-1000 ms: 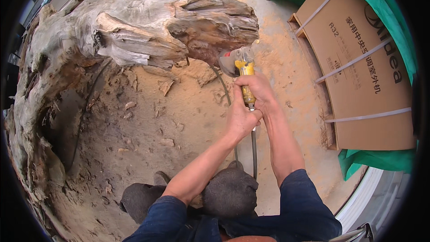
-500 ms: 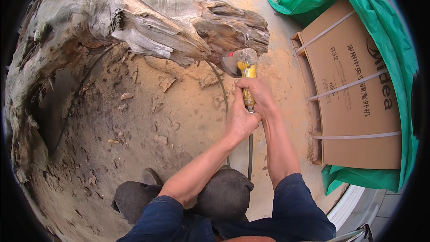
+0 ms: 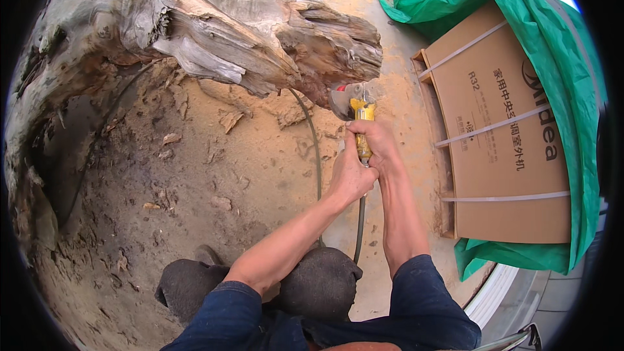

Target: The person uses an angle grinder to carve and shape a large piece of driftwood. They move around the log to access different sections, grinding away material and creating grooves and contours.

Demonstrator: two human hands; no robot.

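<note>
Both my hands hold a yellow angle grinder (image 3: 364,112) out in front of me. My right hand (image 3: 378,140) is wrapped round its body just behind the head. Lower down, my left hand (image 3: 352,175) closes round the rear end, close against the right. The grinder's guard and a bit of red at the disc lie against the underside of a big weathered piece of driftwood (image 3: 221,32), near its broken right end. Wood and guard hide most of the disc. From the grinder's rear a dark hose or cable (image 3: 360,227) runs down past my knee.
Sawdust and wood chips (image 3: 229,120) cover the ground under the wood. Another stretch of dark hose (image 3: 314,131) lies there. At right stands a large strapped cardboard box (image 3: 500,156) on a wooden pallet, partly under a green tarp (image 3: 585,175). My knees (image 3: 318,283) are bent below.
The grinder has moved slightly down along the wood's end and both hands went with it. The whole view has shifted a little to the left. Both hands keep their hold.
</note>
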